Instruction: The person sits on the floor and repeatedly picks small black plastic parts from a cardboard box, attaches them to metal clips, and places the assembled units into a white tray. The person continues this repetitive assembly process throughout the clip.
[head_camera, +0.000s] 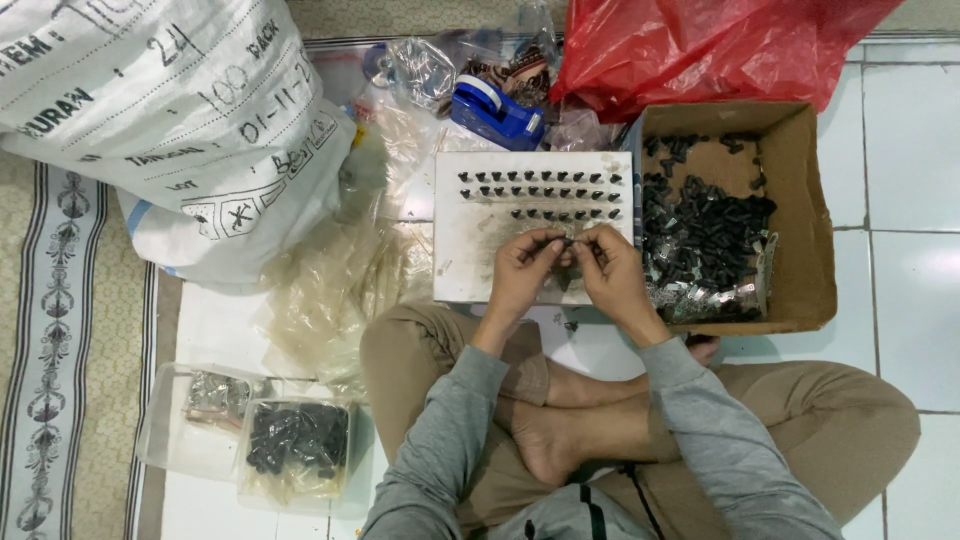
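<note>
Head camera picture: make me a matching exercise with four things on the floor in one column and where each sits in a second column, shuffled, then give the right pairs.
Things:
1. blue tape dispenser
2. cardboard box of small dark parts
3. big white sack
4. clear tub of black pieces

Places:
A. top left, on the patterned mat
B. right of the white board, under the red plastic bag
C. just above the white board
D. bottom left, beside the person's knee

Pairs: 1-C, 2-B, 3-A, 4-D. Both the left hand and right hand pinch a small part over the board.
</note>
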